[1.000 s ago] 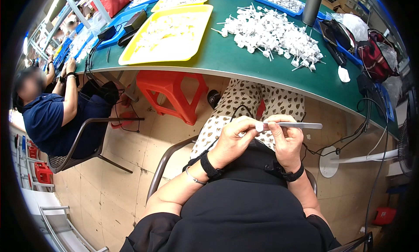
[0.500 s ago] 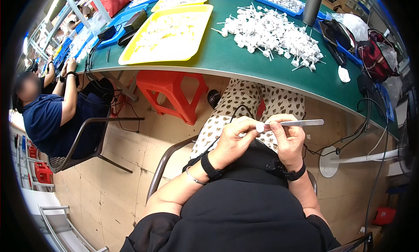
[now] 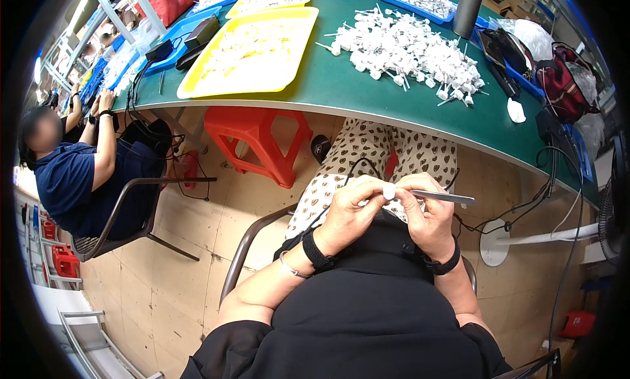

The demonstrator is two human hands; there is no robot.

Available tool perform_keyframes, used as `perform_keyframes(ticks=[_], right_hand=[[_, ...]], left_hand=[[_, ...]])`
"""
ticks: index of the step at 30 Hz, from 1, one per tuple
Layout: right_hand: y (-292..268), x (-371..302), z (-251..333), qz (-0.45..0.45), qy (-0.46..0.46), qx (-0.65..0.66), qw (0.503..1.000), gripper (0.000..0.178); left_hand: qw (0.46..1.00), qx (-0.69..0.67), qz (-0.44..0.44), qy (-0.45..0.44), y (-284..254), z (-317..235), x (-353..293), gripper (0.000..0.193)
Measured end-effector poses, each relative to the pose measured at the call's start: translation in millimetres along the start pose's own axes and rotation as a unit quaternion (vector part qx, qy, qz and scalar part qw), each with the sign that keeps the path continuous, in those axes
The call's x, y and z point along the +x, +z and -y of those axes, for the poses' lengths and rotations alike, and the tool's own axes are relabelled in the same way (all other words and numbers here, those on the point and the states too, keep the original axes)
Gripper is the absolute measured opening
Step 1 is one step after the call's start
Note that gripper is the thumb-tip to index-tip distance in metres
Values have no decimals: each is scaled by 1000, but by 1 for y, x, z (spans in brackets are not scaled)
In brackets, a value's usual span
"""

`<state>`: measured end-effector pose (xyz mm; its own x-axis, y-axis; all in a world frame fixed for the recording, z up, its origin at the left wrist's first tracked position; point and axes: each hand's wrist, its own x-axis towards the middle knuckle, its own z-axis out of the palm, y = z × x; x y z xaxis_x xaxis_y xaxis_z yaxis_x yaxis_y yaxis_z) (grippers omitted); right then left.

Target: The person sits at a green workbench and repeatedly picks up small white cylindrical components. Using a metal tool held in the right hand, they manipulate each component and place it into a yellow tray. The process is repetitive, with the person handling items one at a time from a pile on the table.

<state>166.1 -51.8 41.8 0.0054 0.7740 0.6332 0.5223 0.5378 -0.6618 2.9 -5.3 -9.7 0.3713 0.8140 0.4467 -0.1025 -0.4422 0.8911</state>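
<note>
Above my lap, my left hand (image 3: pixel 346 213) pinches a small white plastic piece (image 3: pixel 389 192) with a rounded end between thumb and fingertips. My right hand (image 3: pixel 430 220) is closed around a thin, flat metal tool (image 3: pixel 453 197). One end of that tool sticks out to the right past my fingers; the end near the white piece is hidden by my fingers. Both hands' fingertips meet at the piece. A heap of similar white pieces with thin stems (image 3: pixel 413 51) lies on the green table (image 3: pixel 328 84) beyond my hands.
A yellow tray (image 3: pixel 289 84) of small pieces stands at the table's left, near blue trays. A grey bottle (image 3: pixel 468 11), bags and cables are at the right. Below are a red stool (image 3: pixel 252 133) and a fan base (image 3: pixel 495 242). Another person (image 3: pixel 79 162) sits at left.
The metal tool has tilted, its free end swinging down and slightly left, as my right hand turns. The white piece, still in my left hand, shows its rounded face more fully.
</note>
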Motion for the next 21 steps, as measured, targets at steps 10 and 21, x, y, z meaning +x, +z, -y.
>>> perform_keyframes(ticks=[10, 21], right_hand=[[-1, -9, 0, -22, 128, 180, 975, 6], [-3, -8, -2, -67, 160, 250, 953, 10]], left_hand=[[999, 5, 5, 50, -3, -1, 4, 16], [984, 114, -36, 131, -6, -10, 8, 31]])
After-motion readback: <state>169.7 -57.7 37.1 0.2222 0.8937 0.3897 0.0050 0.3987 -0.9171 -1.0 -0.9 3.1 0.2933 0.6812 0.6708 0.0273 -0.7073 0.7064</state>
